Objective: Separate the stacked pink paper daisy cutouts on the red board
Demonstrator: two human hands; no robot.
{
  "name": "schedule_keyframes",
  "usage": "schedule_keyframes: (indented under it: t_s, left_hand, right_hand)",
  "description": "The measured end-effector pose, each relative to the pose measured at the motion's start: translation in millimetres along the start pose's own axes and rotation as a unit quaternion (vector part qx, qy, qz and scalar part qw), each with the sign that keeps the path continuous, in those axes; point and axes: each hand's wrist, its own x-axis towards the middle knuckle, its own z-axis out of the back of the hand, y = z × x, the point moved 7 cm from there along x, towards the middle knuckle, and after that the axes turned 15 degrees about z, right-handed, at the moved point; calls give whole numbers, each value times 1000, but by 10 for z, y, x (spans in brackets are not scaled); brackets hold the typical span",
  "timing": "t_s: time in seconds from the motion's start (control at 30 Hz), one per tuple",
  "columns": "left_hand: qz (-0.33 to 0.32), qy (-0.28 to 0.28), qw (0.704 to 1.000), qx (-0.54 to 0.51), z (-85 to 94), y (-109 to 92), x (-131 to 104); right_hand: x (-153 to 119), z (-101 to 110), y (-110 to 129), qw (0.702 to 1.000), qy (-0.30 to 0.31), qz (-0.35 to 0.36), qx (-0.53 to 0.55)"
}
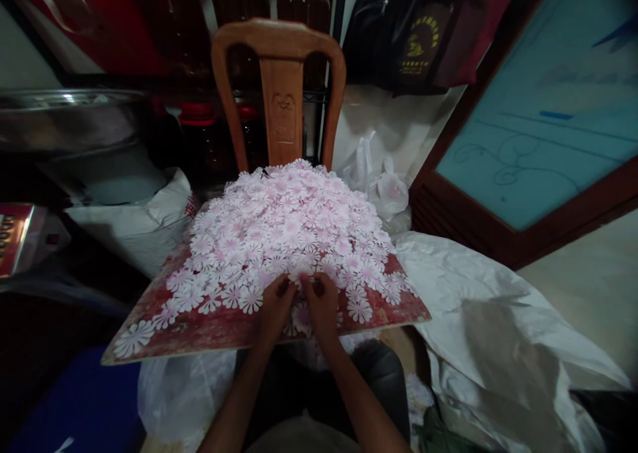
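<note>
A large heap of pale pink and white flower cutouts (294, 214) with narrow petals covers most of a worn red board (209, 333). At the board's near edge, my left hand (278, 300) and my right hand (321, 300) come close together. Between their fingertips they pinch one flower cutout (301, 273), its petals showing above the fingers. Both hands have their fingers curled closed. More cutouts lie flat around and beneath my hands, and one lies alone at the board's left corner.
Behind the board rises a carved wooden chair back (282, 94). Red-lidded jars (303, 21) line a shelf behind it. A white sack (478, 307) lies at right, below a blue-glass door panel (543, 107). At left are a metal basin (64, 121) and a clear plastic bag (184, 393).
</note>
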Motion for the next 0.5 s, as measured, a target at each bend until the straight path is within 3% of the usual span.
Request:
schedule_keyframes:
  t_s: [0.27,0.5]
  left_hand:
    - [4,34,999,31,-110,-91,-88]
    - [-17,40,999,9,-83,-63,-69]
  right_hand:
    - [-3,10,-8,1000,1,11,-5]
    - [-43,-22,-37,994,-6,-62,91]
